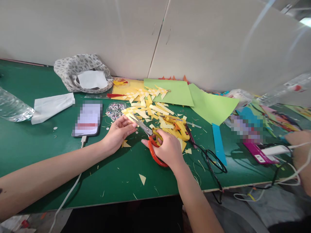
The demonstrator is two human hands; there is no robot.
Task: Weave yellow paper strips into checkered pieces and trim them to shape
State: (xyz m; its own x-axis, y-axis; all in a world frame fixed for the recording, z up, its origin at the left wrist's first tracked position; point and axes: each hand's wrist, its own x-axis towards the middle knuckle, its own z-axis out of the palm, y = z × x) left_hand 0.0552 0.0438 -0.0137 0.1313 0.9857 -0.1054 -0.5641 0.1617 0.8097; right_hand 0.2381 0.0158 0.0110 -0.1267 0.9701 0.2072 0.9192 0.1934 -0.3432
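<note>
My right hand (167, 145) grips a pair of scissors (155, 152) with one red and one yellow handle loop. The metal blades point up and left, over a small piece of yellow woven paper (128, 113) pinched in the fingers of my left hand (122, 131). Whether the blades touch the paper I cannot tell. Just beyond my hands lies a heap of yellow and white paper strips (162, 110). A longer woven paper piece (148, 93) with a red tassel (114, 95) rests behind the heap. Close to my right hand sits a yellow glue gun (179, 127).
Left on the green table (14, 136) are a charging phone (88, 118), white tissue (53, 106), a plastic bottle (14, 105) and a patterned cloth bag (70, 71). Green paper (211, 100), a blue strip (218, 145) and black cable (211, 161) lie right. Another person's arm (300, 155) shows at the right edge.
</note>
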